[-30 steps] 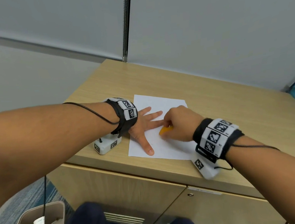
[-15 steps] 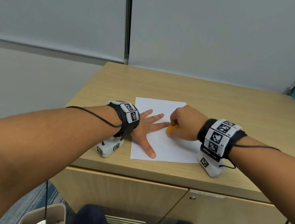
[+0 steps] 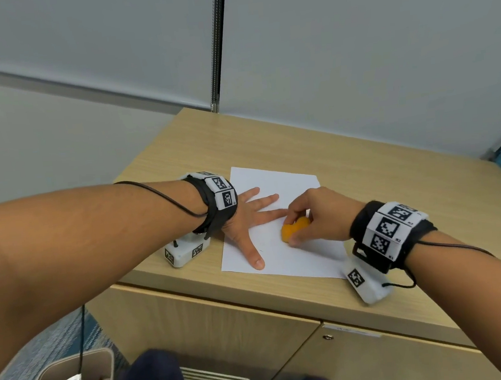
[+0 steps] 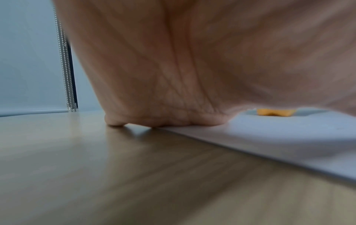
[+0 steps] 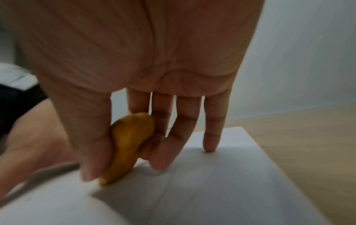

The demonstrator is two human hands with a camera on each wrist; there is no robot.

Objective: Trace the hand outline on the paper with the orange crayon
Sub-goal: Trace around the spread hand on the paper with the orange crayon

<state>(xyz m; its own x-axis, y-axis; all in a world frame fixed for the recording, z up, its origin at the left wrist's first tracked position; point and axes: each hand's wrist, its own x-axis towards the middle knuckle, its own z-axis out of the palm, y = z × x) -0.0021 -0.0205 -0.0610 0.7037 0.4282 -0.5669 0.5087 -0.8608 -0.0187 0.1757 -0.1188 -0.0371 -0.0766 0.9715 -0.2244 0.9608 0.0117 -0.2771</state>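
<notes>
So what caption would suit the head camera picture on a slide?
Right hand holds an orange crayon on paper beside the flat, spread left hand.

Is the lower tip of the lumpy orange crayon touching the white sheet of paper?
Touching. In the right wrist view the orange crayon's lower tip meets the white paper, with no gap visible.

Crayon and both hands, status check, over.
Left hand flat on the paper, fingers spread. Right hand pinches the orange crayon, tip down on the sheet between thumb and index of the flat hand. Nothing in the way.
</notes>
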